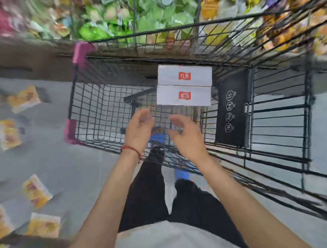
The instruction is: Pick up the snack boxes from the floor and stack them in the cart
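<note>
Both hands hover empty over the cart, left hand and right hand, fingers loosely spread. Just beyond, two white snack boxes with red logos lie inside it, long edges touching, long axes running left-right.
</note>
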